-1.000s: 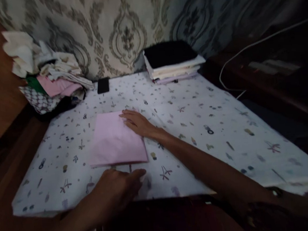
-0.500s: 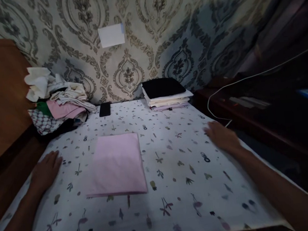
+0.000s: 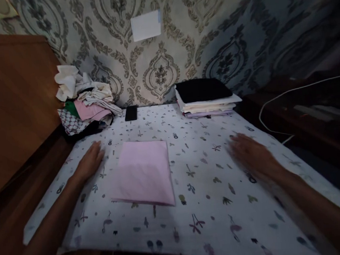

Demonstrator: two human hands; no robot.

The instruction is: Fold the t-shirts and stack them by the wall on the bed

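Note:
A folded pink cloth (image 3: 146, 174) lies flat on a white, patterned cloth cover (image 3: 209, 220), in front of me. My left hand (image 3: 90, 161) is just left of it, empty, its fingers stretched forward and close together. On the other side, my right hand (image 3: 250, 153) hovers over or rests on the cover; blur hides which. Its fingers point inward and nothing shows in them. Neither hand touches the pink cloth.
At the back left sits a heap of crumpled clothes (image 3: 86, 101) beside a wooden panel (image 3: 11, 106). A black phone (image 3: 131, 113) lies nearby. A stack of folded clothes (image 3: 206, 96), black on top, stands at the back right. A white cable (image 3: 265, 114) runs along the right.
Both hands have moved inward, the left one clearly nearer to the pink cloth. The camera has turned left, so the scene appears shifted right. The pink cloth looks slightly tilted in view.

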